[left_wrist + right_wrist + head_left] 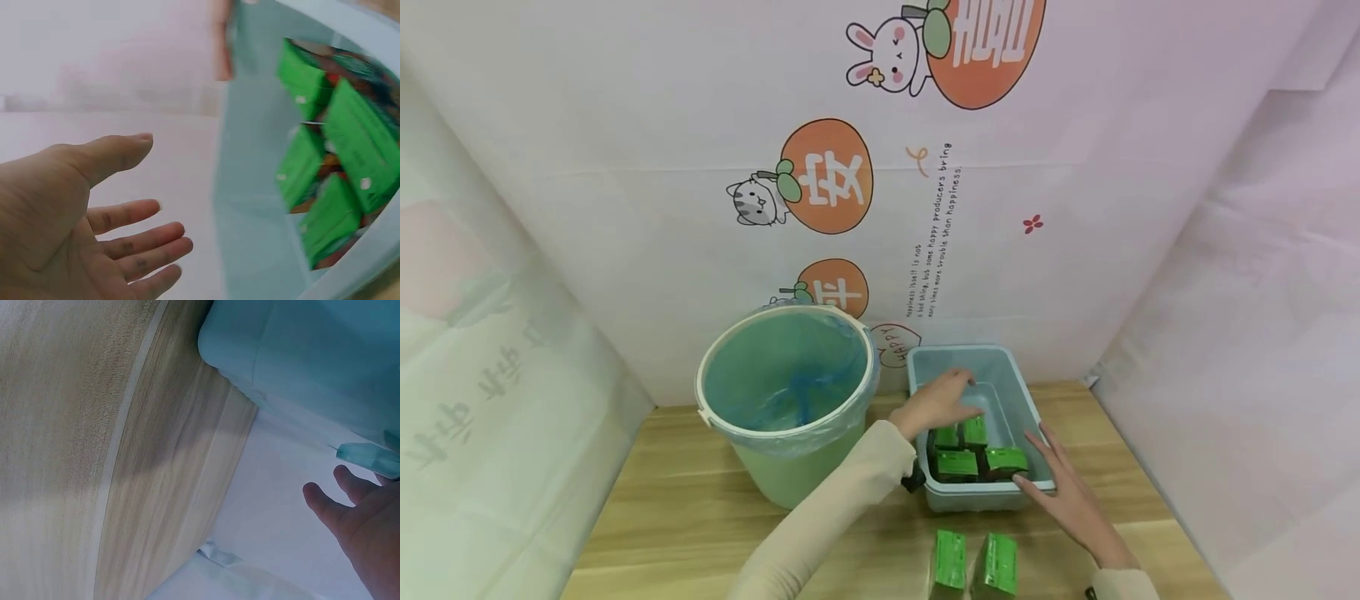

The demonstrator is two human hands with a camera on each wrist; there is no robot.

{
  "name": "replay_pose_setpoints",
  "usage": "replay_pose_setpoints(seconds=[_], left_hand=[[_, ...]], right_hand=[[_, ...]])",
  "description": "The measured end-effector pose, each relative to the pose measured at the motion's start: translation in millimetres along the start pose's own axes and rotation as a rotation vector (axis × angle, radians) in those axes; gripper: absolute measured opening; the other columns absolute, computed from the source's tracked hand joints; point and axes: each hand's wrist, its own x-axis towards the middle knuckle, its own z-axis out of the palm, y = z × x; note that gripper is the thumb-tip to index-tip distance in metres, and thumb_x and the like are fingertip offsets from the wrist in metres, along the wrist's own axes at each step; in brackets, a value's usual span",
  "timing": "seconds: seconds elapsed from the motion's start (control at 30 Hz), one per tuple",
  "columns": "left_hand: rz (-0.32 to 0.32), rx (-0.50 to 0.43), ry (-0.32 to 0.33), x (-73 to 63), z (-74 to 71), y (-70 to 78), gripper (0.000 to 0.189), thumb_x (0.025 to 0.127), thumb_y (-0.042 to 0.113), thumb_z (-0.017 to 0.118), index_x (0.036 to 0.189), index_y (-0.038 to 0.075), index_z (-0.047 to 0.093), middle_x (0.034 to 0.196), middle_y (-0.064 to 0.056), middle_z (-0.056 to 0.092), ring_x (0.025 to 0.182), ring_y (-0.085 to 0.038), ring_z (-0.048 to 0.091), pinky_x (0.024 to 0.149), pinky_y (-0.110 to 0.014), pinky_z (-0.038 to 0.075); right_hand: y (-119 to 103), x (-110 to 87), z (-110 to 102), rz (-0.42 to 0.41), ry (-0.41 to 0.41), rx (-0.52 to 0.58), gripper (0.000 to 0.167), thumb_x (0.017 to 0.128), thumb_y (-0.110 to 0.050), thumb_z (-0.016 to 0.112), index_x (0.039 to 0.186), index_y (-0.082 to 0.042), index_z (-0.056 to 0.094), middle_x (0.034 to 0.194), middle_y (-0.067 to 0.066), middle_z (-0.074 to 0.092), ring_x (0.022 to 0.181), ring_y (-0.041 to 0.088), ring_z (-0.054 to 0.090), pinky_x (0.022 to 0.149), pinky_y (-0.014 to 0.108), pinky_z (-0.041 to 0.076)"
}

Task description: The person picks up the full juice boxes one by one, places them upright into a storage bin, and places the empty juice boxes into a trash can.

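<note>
A light blue plastic bin (1025, 392) stands on the table and holds several small green-topped packs (957, 465) at its near end. Over the bin's left side reaches my left hand (936, 406), its fingers extended above the packs and nothing in its grasp. The left wrist view shows that hand (119, 219) with thumb and fingers apart, beside the packs (365, 144). My right hand (1067, 492) is at the bin's near right corner, fingers spread along the rim. In the right wrist view, the fingers of the right hand (365, 515) show at the bin's edge.
Left of the bin stands a tall green bucket (797, 467) with a clear plastic liner and a white rim. Two more green-topped packs (951, 560) stand on the wooden table (655, 500) in front of the bin. Printed white sheeting (700, 100) encloses the back and sides.
</note>
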Motion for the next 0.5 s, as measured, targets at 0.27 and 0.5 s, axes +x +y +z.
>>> replay_pose_setpoints(seconds=[0.27, 0.5], left_hand=[[0.043, -0.028, 0.077, -44.0, -29.6, 12.5, 0.059, 0.106, 0.052, 0.062, 0.152, 0.017, 0.052, 0.152, -0.004, 0.053, 0.131, -0.02, 0.059, 0.103, -0.039, 0.053], [0.091, -0.046, 0.204, -95.2, -53.5, 11.0, 0.057, 0.106, 0.044, 0.065, 0.15, 0.011, 0.052, 0.15, -0.008, 0.054, 0.129, -0.025, 0.06, 0.103, -0.044, 0.053]], right_hand=[[1, -3.0, -3, 0.013, -0.008, 0.017, 0.075, 0.103, -0.032, 0.07, 0.166, -0.011, 0.034, 0.176, 0.017, 0.008, 0.144, 0.066, 0.029, 0.09, 0.089, 0.036], [0, -0.7, -2, 0.006, -0.008, 0.008, 0.076, 0.102, -0.033, 0.071, 0.165, -0.011, 0.035, 0.177, 0.015, 0.009, 0.144, 0.065, 0.03, 0.089, 0.088, 0.037]])
